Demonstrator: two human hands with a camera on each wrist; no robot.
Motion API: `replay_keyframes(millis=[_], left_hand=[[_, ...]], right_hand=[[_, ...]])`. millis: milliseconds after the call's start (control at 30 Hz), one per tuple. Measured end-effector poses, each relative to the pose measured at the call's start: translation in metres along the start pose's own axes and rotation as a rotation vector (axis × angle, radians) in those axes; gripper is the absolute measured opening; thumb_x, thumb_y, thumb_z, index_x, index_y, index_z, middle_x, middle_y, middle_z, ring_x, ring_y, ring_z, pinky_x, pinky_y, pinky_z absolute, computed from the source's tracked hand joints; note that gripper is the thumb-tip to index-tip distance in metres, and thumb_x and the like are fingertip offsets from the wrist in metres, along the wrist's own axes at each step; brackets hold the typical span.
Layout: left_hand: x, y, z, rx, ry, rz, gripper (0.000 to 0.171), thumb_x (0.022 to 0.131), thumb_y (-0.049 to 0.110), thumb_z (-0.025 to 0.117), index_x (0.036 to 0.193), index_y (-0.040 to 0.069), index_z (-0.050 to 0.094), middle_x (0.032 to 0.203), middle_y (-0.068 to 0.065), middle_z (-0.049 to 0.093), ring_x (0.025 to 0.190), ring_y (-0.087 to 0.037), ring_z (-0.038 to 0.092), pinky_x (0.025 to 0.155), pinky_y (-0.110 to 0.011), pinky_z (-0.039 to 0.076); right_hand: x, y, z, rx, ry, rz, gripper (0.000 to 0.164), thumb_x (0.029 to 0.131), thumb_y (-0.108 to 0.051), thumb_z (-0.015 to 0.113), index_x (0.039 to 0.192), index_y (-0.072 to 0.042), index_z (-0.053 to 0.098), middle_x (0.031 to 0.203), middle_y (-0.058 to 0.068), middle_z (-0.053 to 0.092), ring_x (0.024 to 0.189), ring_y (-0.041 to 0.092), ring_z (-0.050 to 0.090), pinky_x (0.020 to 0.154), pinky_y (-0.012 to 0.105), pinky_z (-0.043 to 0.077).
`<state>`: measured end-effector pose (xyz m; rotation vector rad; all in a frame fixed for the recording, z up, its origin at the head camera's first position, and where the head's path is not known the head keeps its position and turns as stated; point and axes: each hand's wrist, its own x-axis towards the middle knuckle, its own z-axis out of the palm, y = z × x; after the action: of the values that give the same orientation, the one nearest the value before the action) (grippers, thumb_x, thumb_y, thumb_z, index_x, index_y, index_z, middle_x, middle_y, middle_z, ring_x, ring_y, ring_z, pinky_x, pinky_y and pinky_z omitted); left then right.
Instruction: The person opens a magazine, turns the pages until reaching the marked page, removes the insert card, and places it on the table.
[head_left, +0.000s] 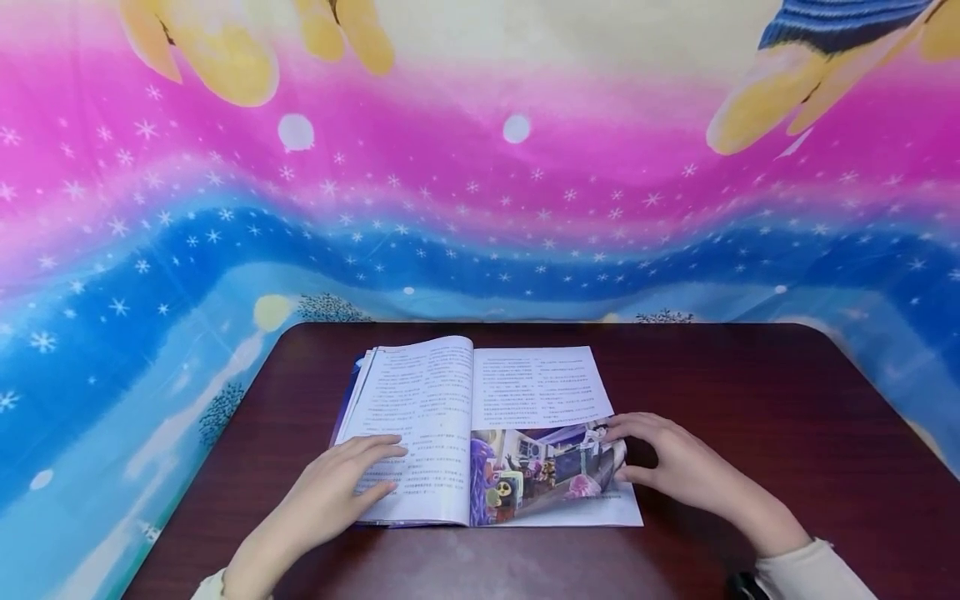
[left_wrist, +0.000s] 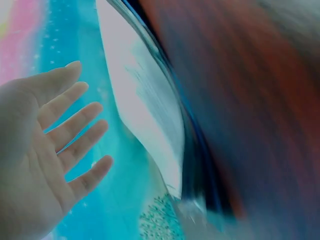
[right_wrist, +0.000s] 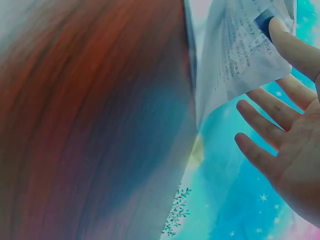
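An open magazine [head_left: 532, 383] lies on the dark wooden table, printed with columns of text. The right-hand page has a colourful cartoon picture [head_left: 525, 467] across its lower half. My right hand [head_left: 667, 458] pinches the outer edge of that page, which bends up off the sheets beneath. In the right wrist view, the thumb [right_wrist: 290, 47] presses on the lifted page [right_wrist: 245, 60] while the other fingers spread behind it. Over the lower left page is my left hand [head_left: 345, 475], fingers loosely extended; its fingers [left_wrist: 75, 125] look spread and hold nothing in the left wrist view.
The reddish-brown table [head_left: 750, 400] extends around the magazine on all sides. Behind it hangs a pink and blue cloth [head_left: 465, 200] with snowflakes. A dark band [head_left: 746, 586] circles the right wrist by a pale sleeve [head_left: 813, 571].
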<state>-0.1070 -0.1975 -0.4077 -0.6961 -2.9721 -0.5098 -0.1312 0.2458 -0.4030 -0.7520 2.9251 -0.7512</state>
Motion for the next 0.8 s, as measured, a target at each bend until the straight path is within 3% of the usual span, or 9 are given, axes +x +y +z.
replay_keyframes(millis=[267,400,500,633,800], left_hand=[[0.020,0.022,0.003,-0.085,0.042,0.071,0.036,0.091,0.026,0.074,0.126,0.020,0.068,0.134,0.003,0.061,0.125,-0.020,0.055,0.103,-0.048,0.044],[0.031,0.034,0.005,-0.107,0.045,0.122,0.036,0.092,0.025,0.073,0.127,0.019,0.067,0.134,0.002,0.061,0.125,-0.020,0.055,0.103,-0.047,0.043],[0.039,0.045,0.006,-0.137,0.029,0.148,0.037,0.092,0.026,0.072,0.128,0.020,0.066,0.135,0.003,0.061,0.125,-0.020,0.055,0.103,-0.046,0.043],[0.048,0.057,0.008,-0.177,0.022,0.187,0.039,0.093,0.029,0.071,0.131,0.021,0.064,0.136,0.004,0.060,0.127,-0.018,0.054,0.105,-0.045,0.043],[0.058,0.074,0.008,-0.231,0.020,0.233,0.041,0.095,0.033,0.068,0.134,0.021,0.063,0.138,0.005,0.058,0.129,-0.017,0.052,0.107,-0.044,0.040]], right_hand=[[0.001,-0.006,0.000,0.037,0.113,-0.043,0.038,0.077,-0.016,0.086,0.111,-0.020,0.070,0.128,0.005,0.062,0.121,0.031,0.055,0.094,0.053,0.048],[0.004,-0.006,0.002,0.049,0.157,-0.083,0.041,0.075,-0.013,0.087,0.111,-0.020,0.070,0.128,0.004,0.062,0.122,0.028,0.054,0.097,0.037,0.047],[0.007,-0.006,0.003,0.050,0.180,-0.107,0.043,0.073,-0.010,0.088,0.112,-0.019,0.070,0.129,0.004,0.062,0.123,0.028,0.053,0.097,0.033,0.046],[0.009,-0.010,0.001,0.061,0.180,-0.100,0.044,0.073,-0.009,0.087,0.112,-0.019,0.070,0.130,0.005,0.061,0.125,0.030,0.052,0.096,0.045,0.047],[0.013,-0.014,-0.002,0.086,0.216,-0.126,0.045,0.071,-0.008,0.088,0.111,-0.017,0.070,0.131,0.006,0.060,0.127,0.031,0.050,0.102,0.021,0.039]])
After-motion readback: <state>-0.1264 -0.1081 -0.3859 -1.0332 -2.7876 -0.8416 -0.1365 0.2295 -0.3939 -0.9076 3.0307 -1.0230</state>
